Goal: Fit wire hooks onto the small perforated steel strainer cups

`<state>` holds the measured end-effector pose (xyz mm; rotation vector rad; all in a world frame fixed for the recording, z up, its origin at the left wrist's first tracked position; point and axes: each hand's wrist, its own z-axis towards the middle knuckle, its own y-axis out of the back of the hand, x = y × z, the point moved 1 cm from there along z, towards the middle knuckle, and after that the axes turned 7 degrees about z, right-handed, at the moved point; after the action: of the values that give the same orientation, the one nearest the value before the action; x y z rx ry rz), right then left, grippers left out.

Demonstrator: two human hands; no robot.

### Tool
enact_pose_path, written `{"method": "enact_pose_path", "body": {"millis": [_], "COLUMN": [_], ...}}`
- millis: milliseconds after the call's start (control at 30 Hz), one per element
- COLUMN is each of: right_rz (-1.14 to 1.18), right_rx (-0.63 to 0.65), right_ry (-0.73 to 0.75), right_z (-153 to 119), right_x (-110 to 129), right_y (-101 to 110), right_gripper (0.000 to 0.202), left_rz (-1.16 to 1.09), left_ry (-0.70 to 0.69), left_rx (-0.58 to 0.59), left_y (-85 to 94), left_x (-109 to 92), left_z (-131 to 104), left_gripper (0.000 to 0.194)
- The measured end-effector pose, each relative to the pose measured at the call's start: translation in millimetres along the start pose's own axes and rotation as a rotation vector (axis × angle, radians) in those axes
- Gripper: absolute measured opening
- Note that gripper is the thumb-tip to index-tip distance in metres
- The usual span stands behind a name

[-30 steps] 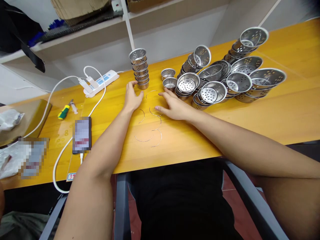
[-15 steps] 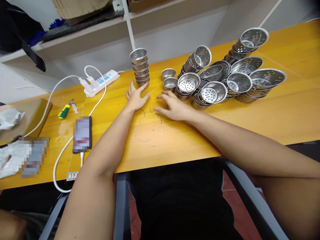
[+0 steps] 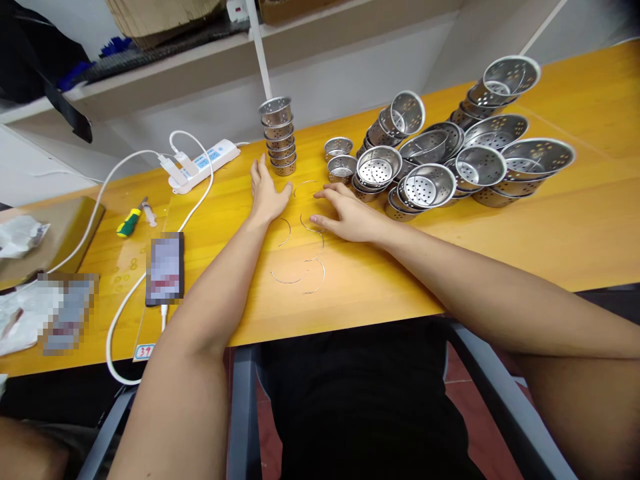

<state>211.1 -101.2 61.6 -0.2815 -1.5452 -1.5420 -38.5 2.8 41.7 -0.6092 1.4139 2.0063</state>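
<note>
My left hand (image 3: 267,194) is open, its fingers at the lower left side of an upright stack of perforated metal cups (image 3: 278,137); whether they touch it I cannot tell. My right hand (image 3: 345,212) rests open on the table, fingers pointing left, holding nothing. Just beyond it stand two small perforated cups (image 3: 342,169), beside a large group of nested perforated strainer cups (image 3: 379,167), several of them tilted. Thin curved metal wires (image 3: 315,275) lie on the table between and in front of my hands. Another thin wire (image 3: 304,182) lies near the stack.
On the left of the wooden table (image 3: 380,280) are a phone (image 3: 165,270) on a white cable, a green and yellow screwdriver (image 3: 130,223), and a white power strip (image 3: 205,165). A cardboard box (image 3: 75,233) and plastic bags lie farther left. A shelf (image 3: 175,63) runs behind.
My left hand has shifted slightly left, its fingers drawing back from in front of the stack's base. The stack stands slightly farther left. My right hand stays in place.
</note>
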Motion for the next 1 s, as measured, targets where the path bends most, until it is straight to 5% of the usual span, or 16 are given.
{"method": "enact_pose_path", "body": {"millis": [167, 300, 433, 533, 733, 867, 1000], "right_rz": [0.054, 0.147, 0.173, 0.11, 0.087, 0.131, 0.079], "right_rx": [-0.141, -0.213, -0.332, -0.451, -0.383, -0.317, -0.263], "right_ry": [0.159, 0.256, 0.236, 0.11, -0.062, 0.02, 0.068], "right_z": [-3.2, 13.9, 72.8, 128.8, 208.9, 216.5, 190.3], "right_x": [14.2, 28.5, 34.2, 40.1, 36.7, 35.1, 56.8], "right_y": [4.1, 4.1, 14.1, 30.6, 33.7, 20.3, 21.3], "right_gripper": [0.06, 0.081, 0.114, 0.116, 0.138, 0.102, 0.083], "left_rz": [0.036, 0.068, 0.029, -0.006, -0.06, -0.105, -0.109], "left_ry": [0.02, 0.035, 0.036, 0.037, 0.003, 0.005, -0.03], "left_rx": [0.061, 0.084, 0.076, 0.061, 0.011, -0.013, -0.083], "left_y": [1.2, 5.5, 5.1, 3.1, -2.7, -7.5, -3.0], "left_x": [-5.3, -13.4, -11.1, -5.3, 7.9, 16.0, 16.9], "left_z": [-2.3, -4.7, -3.9, -2.3, 0.5, 3.8, 6.0], "left_gripper": [0.113, 0.112, 0.114, 0.117, 0.119, 0.126, 0.131]}}
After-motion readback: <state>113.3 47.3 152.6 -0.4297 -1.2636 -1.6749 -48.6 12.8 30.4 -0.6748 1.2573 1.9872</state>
